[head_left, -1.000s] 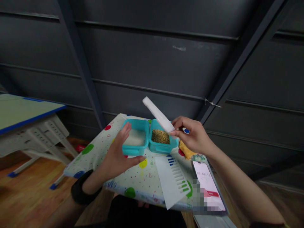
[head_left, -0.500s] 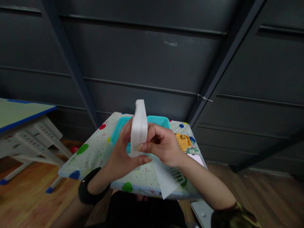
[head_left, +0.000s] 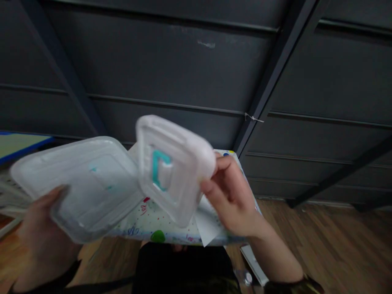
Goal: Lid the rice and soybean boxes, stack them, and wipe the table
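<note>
My right hand [head_left: 234, 198] pinches the right edge of a white plastic lid [head_left: 186, 179], which stands tilted above the table and has a teal handle at its centre. My left hand [head_left: 45, 228], blurred, grips a larger translucent plastic lid [head_left: 92, 204] near its lower left edge, with the thumb lying on its face. Small teal marks show in the middle of that lid. The two lids meet or overlap at the centre of the view; whether they touch I cannot tell. A white sheet of paper [head_left: 208, 226] lies below my right hand.
The table [head_left: 143, 220] has a white cloth with coloured dots. A dark panelled wall [head_left: 171, 69] stands behind it. At the left is another desk with a blue edge [head_left: 21, 147]. A flat pale object [head_left: 254, 265] lies low on the right, near the floor.
Both hands have moved apart, the left one far to the left. The white stack seen edge-on between them now shows as two separate lids, faces turned towards me. The camera view has shifted slightly.
</note>
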### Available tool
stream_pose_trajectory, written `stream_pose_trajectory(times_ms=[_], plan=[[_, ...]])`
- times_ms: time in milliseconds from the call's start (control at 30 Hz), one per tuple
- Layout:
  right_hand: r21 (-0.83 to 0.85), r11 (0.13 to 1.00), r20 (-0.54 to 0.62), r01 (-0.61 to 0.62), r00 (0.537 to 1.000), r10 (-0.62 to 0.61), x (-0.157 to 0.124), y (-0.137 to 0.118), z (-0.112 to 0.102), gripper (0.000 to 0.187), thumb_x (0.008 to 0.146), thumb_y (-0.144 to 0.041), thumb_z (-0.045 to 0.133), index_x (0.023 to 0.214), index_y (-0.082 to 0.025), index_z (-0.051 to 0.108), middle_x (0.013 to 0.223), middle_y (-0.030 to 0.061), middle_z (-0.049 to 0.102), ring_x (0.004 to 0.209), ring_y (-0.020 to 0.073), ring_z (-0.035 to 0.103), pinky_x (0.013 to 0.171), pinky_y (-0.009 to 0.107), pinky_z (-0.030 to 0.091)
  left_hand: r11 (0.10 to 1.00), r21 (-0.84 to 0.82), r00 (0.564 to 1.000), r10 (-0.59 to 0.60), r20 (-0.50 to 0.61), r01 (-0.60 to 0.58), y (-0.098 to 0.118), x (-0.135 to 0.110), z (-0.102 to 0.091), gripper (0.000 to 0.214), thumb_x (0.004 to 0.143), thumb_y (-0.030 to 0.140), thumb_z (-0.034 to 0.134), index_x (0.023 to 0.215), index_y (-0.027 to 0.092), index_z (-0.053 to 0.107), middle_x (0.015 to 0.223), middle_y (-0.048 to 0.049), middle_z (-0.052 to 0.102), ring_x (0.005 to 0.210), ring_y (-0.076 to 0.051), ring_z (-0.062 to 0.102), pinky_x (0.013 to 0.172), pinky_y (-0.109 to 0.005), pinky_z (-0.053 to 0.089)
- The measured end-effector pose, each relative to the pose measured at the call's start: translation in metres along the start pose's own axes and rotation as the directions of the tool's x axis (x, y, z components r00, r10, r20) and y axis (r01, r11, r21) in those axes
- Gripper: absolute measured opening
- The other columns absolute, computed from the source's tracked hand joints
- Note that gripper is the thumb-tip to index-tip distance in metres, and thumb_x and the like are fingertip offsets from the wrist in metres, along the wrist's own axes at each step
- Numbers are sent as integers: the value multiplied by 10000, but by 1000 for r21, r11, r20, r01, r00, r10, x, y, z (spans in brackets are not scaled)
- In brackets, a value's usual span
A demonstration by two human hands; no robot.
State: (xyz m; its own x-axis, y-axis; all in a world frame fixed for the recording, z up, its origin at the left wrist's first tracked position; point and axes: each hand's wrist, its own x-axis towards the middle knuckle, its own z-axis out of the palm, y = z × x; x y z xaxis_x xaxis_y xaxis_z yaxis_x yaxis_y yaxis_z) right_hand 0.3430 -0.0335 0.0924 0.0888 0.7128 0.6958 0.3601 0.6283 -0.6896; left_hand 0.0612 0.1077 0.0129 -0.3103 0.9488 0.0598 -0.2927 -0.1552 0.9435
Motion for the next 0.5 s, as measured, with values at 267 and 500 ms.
stream_pose_trajectory(times_ms=[267, 500], plan=[[244, 840, -434, -485, 720, 542, 66, 135, -52, 194, 748, -297, 641, 775, -242, 457, 565, -86, 399, 462, 102, 380, 409, 214, 327, 881, 118, 887, -461, -2, 458, 17, 7, -20, 263, 696, 99, 529, 890, 208, 669, 654, 49, 745, 480, -190, 665, 394, -278, 569], [-205, 673, -478, -711, 673, 565, 71, 203, -64, 245, 738, -307, 548, 912, -157, 633, 781, 44, 670, 742, 211, 638, 641, 290, 496, 836, 120, 845, -530, -76, 535, 16, 12, -30, 197, 718, 74, 501, 793, 200, 634, 575, 24, 723, 356, -207, 603, 309, -331, 531]])
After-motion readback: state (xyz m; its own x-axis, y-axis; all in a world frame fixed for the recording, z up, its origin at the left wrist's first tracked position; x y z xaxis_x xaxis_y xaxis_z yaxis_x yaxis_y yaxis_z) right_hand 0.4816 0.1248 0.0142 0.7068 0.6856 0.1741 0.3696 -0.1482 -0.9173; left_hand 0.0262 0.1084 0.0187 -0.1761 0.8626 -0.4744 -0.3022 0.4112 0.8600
